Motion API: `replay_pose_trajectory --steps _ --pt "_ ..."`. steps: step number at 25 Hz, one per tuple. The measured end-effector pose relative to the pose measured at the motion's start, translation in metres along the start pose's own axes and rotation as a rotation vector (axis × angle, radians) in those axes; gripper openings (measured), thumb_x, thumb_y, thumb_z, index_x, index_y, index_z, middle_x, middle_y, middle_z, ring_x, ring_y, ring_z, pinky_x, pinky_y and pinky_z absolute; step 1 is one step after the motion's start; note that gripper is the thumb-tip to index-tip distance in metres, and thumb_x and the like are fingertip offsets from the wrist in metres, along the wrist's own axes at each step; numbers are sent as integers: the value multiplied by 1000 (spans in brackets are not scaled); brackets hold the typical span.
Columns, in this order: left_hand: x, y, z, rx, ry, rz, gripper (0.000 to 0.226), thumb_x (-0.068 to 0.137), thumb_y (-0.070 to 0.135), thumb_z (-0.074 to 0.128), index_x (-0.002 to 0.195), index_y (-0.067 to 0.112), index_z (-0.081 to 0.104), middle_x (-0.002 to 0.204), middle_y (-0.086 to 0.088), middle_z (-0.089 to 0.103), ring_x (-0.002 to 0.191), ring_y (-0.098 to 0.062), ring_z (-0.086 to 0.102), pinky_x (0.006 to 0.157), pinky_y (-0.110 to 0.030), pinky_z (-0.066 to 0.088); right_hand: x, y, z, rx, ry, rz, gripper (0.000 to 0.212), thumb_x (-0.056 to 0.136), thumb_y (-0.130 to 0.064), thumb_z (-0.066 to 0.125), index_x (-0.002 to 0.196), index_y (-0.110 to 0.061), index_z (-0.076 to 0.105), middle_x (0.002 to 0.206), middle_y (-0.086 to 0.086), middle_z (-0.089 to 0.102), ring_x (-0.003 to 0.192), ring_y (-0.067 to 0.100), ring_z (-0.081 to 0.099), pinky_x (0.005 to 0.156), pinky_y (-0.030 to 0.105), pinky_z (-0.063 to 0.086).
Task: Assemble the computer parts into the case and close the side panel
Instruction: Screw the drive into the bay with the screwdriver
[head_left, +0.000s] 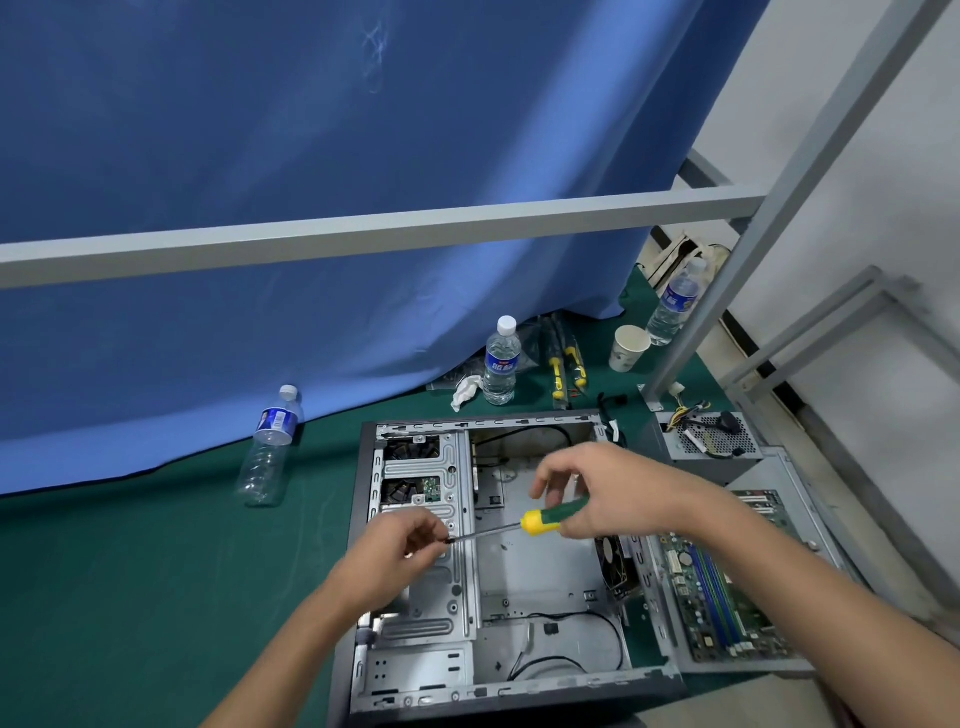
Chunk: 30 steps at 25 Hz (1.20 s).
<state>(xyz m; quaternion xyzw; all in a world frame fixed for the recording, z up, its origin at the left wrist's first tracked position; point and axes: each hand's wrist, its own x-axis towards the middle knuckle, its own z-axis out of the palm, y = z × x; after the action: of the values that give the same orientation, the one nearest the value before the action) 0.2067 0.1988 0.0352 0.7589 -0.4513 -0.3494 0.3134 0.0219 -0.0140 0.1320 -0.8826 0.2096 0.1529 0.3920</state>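
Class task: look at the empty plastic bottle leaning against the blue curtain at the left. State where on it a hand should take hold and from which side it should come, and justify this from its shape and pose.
Grip the empty bottle around its ribbed middle, coming from the front. The blue curtain blocks the far side, and the ribs probably stop fingers slipping on the tilted body.

Green surface (130, 597): open case (415, 691) lower centre; motherboard tray (800, 519) and power supply (711, 441) right; three water bottles (501, 364), paper cup (628, 347), screwdrivers (558, 371) behind.
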Motion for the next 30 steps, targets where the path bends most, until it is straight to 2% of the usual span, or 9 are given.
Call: replay_pose_trajectory --steps 3,6,8,11,14,18,20,24,30 --pt "-3 -11 11 40 -14 -33 13 90 16 69 84 27 65 80 9 69 74 -2 63 72 -22 53 12 -6 3 354 124 6 21 76 -15 80 89 -23 66 90 -6 70 69 17 69 64 36 60" --pt "2 -16 15 68 26 -69 15 90 15 68 83 26 62 78 8 68 70 1 61 66 -15 47 22 -8 5 430 199 57 18 78 -10 74 88 -20 62 94 0 67 74 26 72 77 45 59" --pt "8 -16 15 125 30 -89 14 89 15 67 82 26 60 77 9 66 67 2 59 62 -13 44 28 -11 3 382 203 68 22 77 -14 72 88 -28 59 91 1 66 67 22 66 64 39 52" --pt "19 -14 20 196 27 -124 13 88 18 66 81 25 59 75 9 65 64 1 56 59 -13 41 37 -22 3 247 312 46 24 78 -33 77 90 -34 56 72 -4 63 56 18 60 50 35 46" --pt "29 -13 26 121 27 -154 7 86 15 66 84 19 61 75 7 66 65 -6 58 62 -18 45 48 -35 4 32 413 -52 24 83 -43 74 95 -34 56 74 -9 55 56 6 49 56 28 42" --pt "46 -15 25 35 124 -211 7 86 13 68 81 13 62 71 5 65 62 -8 55 64 -23 46 61 -47 -3 -46 365 -140 27 90 -30 66 117 -31 60 100 -14 41 77 4 52 69 18 37" --pt "56 -15 25 37 158 -253 12 86 15 69 78 16 61 69 8 65 62 -7 56 64 -23 46 66 -53 -8 -133 344 -173 34 91 -29 65 125 -28 57 104 -12 43 86 8 51 74 22 39" --pt "72 -17 26 93 179 -309 12 87 18 69 78 22 60 75 5 68 73 -15 63 70 -28 49 76 -64 -10 -247 314 -227 34 90 -26 68 122 -20 57 114 -1 54 104 20 54 91 37 45" --pt "83 -24 32 143 173 -322 13 87 21 69 76 25 62 73 8 69 72 -13 65 70 -30 50 90 -62 -4 -299 229 -236 36 90 -23 67 124 -20 56 115 0 52 106 23 55 89 36 45"
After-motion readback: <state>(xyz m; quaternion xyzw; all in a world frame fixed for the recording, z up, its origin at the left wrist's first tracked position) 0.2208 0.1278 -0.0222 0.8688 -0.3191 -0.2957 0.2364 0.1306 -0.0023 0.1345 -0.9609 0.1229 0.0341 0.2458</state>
